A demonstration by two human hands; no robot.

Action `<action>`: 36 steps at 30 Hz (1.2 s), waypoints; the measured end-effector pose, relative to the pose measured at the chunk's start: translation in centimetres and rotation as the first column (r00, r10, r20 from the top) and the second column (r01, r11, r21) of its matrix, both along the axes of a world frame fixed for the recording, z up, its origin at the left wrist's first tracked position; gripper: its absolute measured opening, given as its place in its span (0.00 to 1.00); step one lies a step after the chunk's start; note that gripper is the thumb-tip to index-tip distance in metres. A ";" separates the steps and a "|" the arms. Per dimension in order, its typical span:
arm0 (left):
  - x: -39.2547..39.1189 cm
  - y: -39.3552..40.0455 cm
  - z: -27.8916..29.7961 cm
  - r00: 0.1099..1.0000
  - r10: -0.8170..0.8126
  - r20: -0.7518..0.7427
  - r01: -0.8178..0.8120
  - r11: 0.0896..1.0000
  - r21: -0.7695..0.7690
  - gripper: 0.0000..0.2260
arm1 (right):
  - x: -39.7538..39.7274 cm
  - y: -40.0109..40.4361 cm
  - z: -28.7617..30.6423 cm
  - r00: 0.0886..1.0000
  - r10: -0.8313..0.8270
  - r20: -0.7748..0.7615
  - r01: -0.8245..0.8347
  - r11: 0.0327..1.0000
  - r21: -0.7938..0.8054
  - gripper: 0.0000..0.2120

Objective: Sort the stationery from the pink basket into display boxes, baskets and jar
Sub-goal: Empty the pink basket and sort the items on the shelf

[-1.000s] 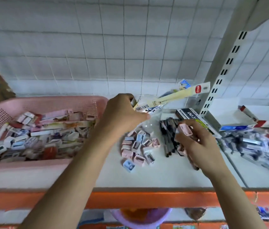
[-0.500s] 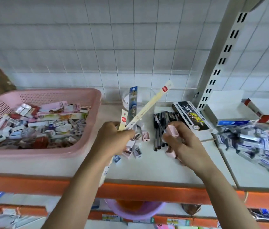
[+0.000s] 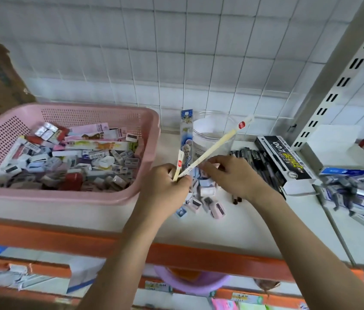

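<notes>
The pink basket (image 3: pixel 64 199) on the left of the shelf is full of mixed stationery. My left hand (image 3: pixel 165 184) grips a fan of packaged pens: a long cream packet (image 3: pixel 221 139), a short cream one (image 3: pixel 179 162) and a blue one (image 3: pixel 186 130). Behind them stands a clear jar (image 3: pixel 212 130). My right hand (image 3: pixel 232 175) hovers with curled fingers over a pile of small sharpeners (image 3: pixel 205 204), its fingertips close to the long cream packet. What the right hand holds is hidden.
Loose black pens (image 3: pixel 259 159) lie beside an open black pen box (image 3: pixel 286 162). White boxes (image 3: pixel 337 148) and a heap of packets (image 3: pixel 360 198) fill the right. A slotted upright (image 3: pixel 342 81) rises at the back right. The orange shelf edge (image 3: pixel 199 258) runs below.
My left hand has drawn the packets back from the jar toward me. My right hand moved left to meet it, and the pink sharpener it held is out of sight.
</notes>
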State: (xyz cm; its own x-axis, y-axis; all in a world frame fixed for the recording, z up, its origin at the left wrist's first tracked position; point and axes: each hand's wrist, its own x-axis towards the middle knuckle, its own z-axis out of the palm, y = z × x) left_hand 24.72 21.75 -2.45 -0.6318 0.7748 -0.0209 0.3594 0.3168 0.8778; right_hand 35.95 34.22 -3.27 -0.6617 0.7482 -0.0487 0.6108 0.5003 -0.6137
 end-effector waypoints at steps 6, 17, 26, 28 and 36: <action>-0.1 0.1 -0.7 0.992 -0.004 -0.127 0.000 0.999 -0.033 0.06 | 1.2 0.8 -0.4 0.967 -0.158 -0.202 0.064 0.911 -0.407 0.11; 0.7 0.0 -0.9 0.947 0.064 -0.315 -0.093 0.993 -0.078 0.16 | 2.9 0.4 0.3 0.953 -0.200 -0.226 0.057 0.855 -0.516 0.04; 0.9 -0.6 -1.3 0.951 0.056 -0.303 -0.103 0.985 -0.140 0.12 | 0.2 0.3 1.9 0.984 -0.104 -0.148 0.011 0.853 -0.522 0.15; 0.9 -0.6 -1.5 0.951 0.058 -0.302 -0.103 0.985 -0.135 0.10 | 0.1 0.4 2.3 0.985 -0.087 -0.146 -0.008 0.836 -0.549 0.12; 0.2 -0.8 -2.2 0.977 0.068 -0.201 -0.093 0.989 -0.117 0.06 | -0.8 0.4 2.7 0.988 -0.093 -0.120 0.007 0.818 -0.576 0.15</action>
